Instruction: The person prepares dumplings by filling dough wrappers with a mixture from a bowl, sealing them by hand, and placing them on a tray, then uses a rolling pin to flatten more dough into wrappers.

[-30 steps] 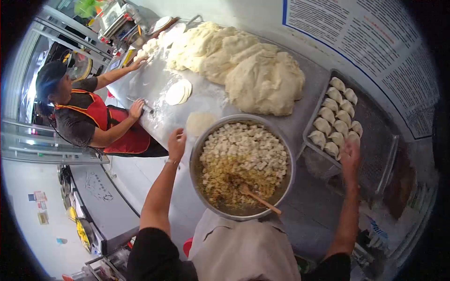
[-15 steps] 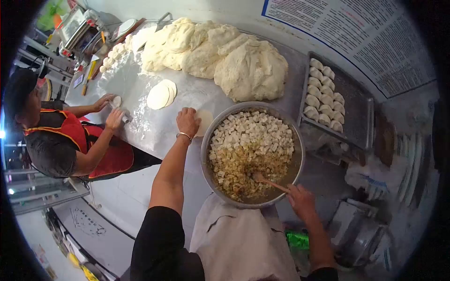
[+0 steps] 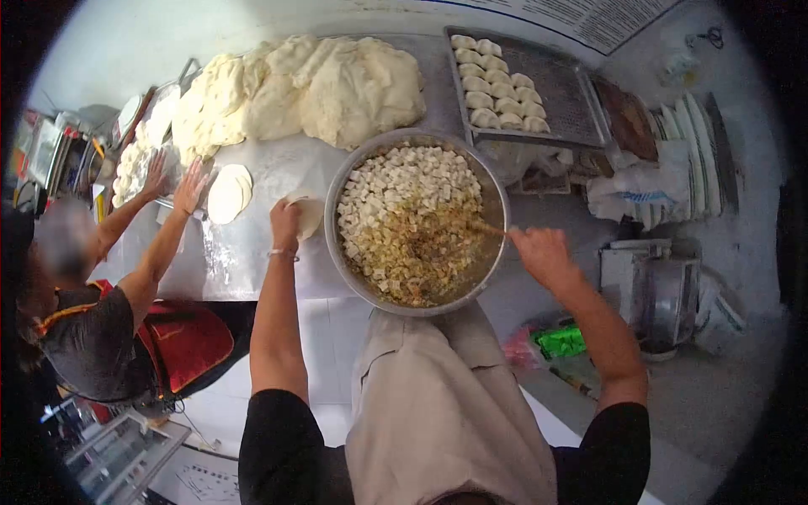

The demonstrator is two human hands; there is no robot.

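My left hand [image 3: 284, 224] is closed on the edge of a round dough wrapper [image 3: 312, 217], just left of a large steel bowl [image 3: 495, 265]. My right hand [image 3: 545, 254] grips the handle of a wooden spoon [image 3: 491, 228] at the bowl's right rim. The spoon's head is sunk in the filling and hidden. White diced cubes [image 3: 412, 174] fill the far part of the bowl, and a yellow-brown chopped mixture [image 3: 412, 252] lies nearer me. To the left, a few flat wrappers [image 3: 229, 194] overlap on the table.
A big mass of dough [image 3: 337, 88] spreads along the back of the metal table [image 3: 244, 273]. Filled dumplings [image 3: 497, 88] sit in rows on a tray [image 3: 560, 84] at the back right. A co-worker's hands [image 3: 172, 181] reach over the table beside small dough pieces [image 3: 130, 168].
My view has shifted, so the bowl and tray appear further left. My left hand now grasps the wrapper's edge. My right hand has moved up with the spoon. The co-worker's hands have reached forward.
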